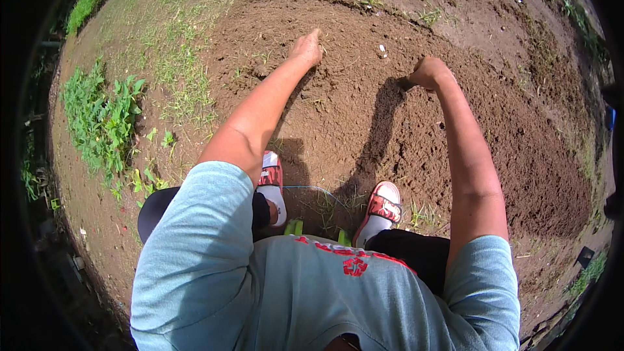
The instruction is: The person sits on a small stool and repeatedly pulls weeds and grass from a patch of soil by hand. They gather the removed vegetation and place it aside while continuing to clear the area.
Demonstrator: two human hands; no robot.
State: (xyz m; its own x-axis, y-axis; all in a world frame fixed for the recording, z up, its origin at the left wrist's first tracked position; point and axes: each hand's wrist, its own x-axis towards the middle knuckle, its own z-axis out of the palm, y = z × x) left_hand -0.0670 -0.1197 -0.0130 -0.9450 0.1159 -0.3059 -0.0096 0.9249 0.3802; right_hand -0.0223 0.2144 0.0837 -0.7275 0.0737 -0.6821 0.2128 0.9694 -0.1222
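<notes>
Brown soil (338, 114) lies beneath the left hand (307, 49) and right hand (429, 75), both partly curled; closure and contents undeterminable. Leafy plants (104, 120) grow leftward.

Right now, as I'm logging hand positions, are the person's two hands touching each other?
No, the left hand and right hand are apart, with soil between them.

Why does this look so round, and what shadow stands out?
Head view: fisheye lens bends the scene inside a black rim; same head view: bright light, with a dark shadow on the soil from the right hand toward the right sandal.
</notes>
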